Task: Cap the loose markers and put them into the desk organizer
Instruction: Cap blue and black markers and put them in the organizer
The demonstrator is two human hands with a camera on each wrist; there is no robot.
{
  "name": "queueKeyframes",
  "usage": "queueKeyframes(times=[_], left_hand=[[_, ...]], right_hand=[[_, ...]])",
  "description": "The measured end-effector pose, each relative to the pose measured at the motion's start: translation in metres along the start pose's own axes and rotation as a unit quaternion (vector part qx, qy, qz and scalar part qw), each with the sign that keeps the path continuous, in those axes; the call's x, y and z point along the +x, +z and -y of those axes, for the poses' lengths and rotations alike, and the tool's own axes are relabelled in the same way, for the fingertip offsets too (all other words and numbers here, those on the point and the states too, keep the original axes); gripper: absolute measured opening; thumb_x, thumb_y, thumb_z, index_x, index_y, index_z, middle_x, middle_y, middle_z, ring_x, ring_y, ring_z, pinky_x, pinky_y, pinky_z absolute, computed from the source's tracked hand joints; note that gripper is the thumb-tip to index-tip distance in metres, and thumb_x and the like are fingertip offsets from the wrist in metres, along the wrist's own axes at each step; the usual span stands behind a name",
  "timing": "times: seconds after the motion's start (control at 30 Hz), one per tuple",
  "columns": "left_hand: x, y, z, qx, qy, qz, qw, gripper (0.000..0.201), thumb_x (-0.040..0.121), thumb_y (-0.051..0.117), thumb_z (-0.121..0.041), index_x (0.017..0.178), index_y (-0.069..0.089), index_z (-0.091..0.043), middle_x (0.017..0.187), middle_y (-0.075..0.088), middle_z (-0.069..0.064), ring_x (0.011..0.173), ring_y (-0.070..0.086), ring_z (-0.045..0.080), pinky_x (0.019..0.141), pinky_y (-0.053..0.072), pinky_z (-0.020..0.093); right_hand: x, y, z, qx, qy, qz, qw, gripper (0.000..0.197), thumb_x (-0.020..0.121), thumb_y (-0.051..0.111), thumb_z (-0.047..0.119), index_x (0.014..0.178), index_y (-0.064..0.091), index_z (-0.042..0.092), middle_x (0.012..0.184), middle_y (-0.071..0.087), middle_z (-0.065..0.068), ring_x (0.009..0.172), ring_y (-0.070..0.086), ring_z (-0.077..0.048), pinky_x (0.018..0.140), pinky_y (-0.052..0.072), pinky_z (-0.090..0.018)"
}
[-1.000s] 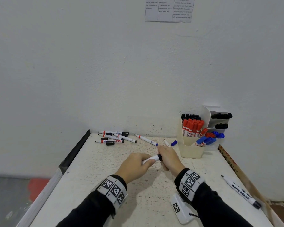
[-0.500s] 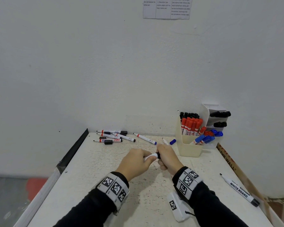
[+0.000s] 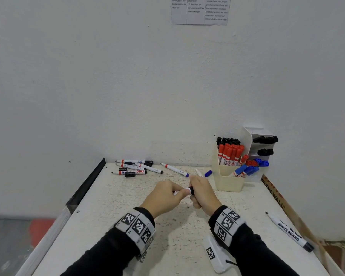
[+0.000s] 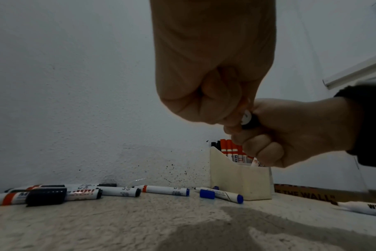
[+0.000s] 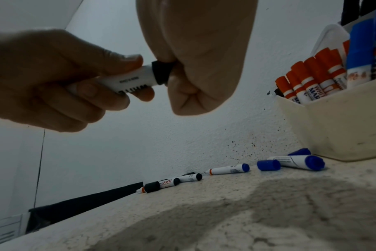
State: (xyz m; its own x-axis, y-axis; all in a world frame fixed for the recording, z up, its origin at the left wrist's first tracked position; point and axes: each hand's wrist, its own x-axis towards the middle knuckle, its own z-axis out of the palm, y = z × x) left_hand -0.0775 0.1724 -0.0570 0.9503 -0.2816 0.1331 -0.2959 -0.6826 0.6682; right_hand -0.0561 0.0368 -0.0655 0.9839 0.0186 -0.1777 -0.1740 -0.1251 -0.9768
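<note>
Marker [image 5: 127, 79] lay level, cap [image 5: 161, 72] end right; my left hand [image 3: 163, 196] gripped the barrel, right hand [image 3: 203, 193] fingers curled round the cap. Organizer [image 3: 227, 180] held red, black, blue markers.

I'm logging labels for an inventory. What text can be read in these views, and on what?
"WHITE BOARD": loose marker at the table's right.
"THE WALL": brown strip along the right edge.
"500": marker in the far left pile.
Wall sheet: too small to read.
Held marker, organizer markers: only partial letters.
</note>
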Motion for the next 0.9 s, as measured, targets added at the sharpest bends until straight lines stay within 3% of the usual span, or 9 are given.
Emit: queueKeyframes(times=[0.13,0.3,0.43,0.6,0.67,0.73,0.8,0.83,0.9], left_hand=[[-0.001,0.005,0.001,0.005,0.001,-0.004,1.0,0.045,0.091,0.053,-0.04,0.054,0.05,-0.015,0.05,0.025,-0.003,0.045,0.022,0.011,0.046,0.019,0.021],[0.0,0.014,0.003,-0.016,0.007,-0.029,0.999,0.037,0.092,0.051,-0.041,0.067,0.065,-0.018,0.05,0.034,-0.004,0.046,0.027,0.01,0.048,0.021,0.023],[0.005,0.022,0.003,-0.039,0.002,-0.062,0.997,0.034,0.091,0.05,-0.044,0.088,0.072,-0.017,0.056,0.046,-0.005,0.048,0.034,0.007,0.051,0.026,0.023],[0.019,0.033,-0.009,-0.079,-0.028,-0.104,0.991,0.026,0.084,0.058,-0.05,0.09,0.067,-0.027,0.07,0.062,-0.009,0.062,0.053,0.007,0.06,0.043,0.028],[0.029,0.039,-0.016,-0.093,-0.018,-0.095,0.991,0.028,0.083,0.061,-0.047,0.095,0.067,-0.022,0.078,0.062,-0.005,0.067,0.053,0.008,0.067,0.045,0.03],[0.041,0.048,-0.021,-0.093,-0.021,-0.061,0.994,0.045,0.085,0.059,-0.045,0.123,0.057,-0.02,0.112,0.058,-0.001,0.101,0.056,0.01,0.09,0.046,0.031],[0.052,0.057,-0.026,-0.069,-0.052,-0.008,0.996,0.064,0.09,0.052,-0.044,0.144,0.033,-0.014,0.144,0.036,0.004,0.134,0.034,0.019,0.11,0.031,0.036],[0.057,0.061,-0.028,-0.048,-0.067,0.024,0.996,0.064,0.092,0.048,-0.043,0.145,0.028,-0.012,0.149,0.029,0.006,0.138,0.027,0.021,0.112,0.026,0.036],[0.067,0.074,-0.026,0.001,-0.083,0.095,0.992,0.057,0.095,0.041,-0.043,0.14,0.036,-0.008,0.149,0.029,0.01,0.137,0.029,0.024,0.112,0.026,0.038]], right_hand=[[0.001,-0.002,-0.003,-0.016,0.006,0.004,1.0,0.029,0.097,0.032,0.022,0.069,0.034,0.015,0.054,0.029,0.0,0.037,0.022,-0.009,0.038,0.018,-0.014],[0.004,-0.007,-0.001,-0.068,-0.011,0.001,0.998,0.029,0.096,0.031,0.022,0.069,0.035,0.014,0.058,0.03,-0.002,0.041,0.024,-0.011,0.04,0.019,-0.015],[0.004,-0.017,0.008,-0.118,-0.061,-0.005,0.991,0.03,0.097,0.033,0.022,0.068,0.038,0.013,0.058,0.032,-0.003,0.041,0.027,-0.012,0.039,0.02,-0.018],[0.006,-0.046,0.023,-0.167,-0.078,-0.005,0.983,0.02,0.095,0.045,0.028,0.08,0.045,0.016,0.064,0.044,-0.002,0.044,0.037,-0.012,0.037,0.028,-0.02],[0.004,-0.06,0.033,-0.152,-0.104,-0.039,0.982,0.016,0.092,0.056,0.026,0.087,0.05,0.012,0.067,0.052,-0.001,0.045,0.042,-0.013,0.038,0.034,-0.022],[0.002,-0.079,0.046,-0.135,-0.159,-0.105,0.972,0.015,0.089,0.062,0.021,0.096,0.055,0.009,0.072,0.059,-0.001,0.048,0.051,-0.012,0.044,0.046,-0.022],[0.001,-0.101,0.06,-0.099,-0.218,-0.198,0.95,0.018,0.087,0.064,0.016,0.103,0.058,0.01,0.081,0.062,0.0,0.059,0.061,-0.013,0.056,0.054,-0.025],[0.002,-0.114,0.066,-0.094,-0.25,-0.246,0.932,0.019,0.087,0.064,0.015,0.105,0.059,0.01,0.084,0.062,0.002,0.067,0.064,-0.014,0.062,0.055,-0.025],[0.003,-0.14,0.075,-0.116,-0.303,-0.328,0.887,0.017,0.086,0.063,0.013,0.103,0.06,0.011,0.089,0.06,0.002,0.075,0.061,-0.012,0.07,0.052,-0.023]])
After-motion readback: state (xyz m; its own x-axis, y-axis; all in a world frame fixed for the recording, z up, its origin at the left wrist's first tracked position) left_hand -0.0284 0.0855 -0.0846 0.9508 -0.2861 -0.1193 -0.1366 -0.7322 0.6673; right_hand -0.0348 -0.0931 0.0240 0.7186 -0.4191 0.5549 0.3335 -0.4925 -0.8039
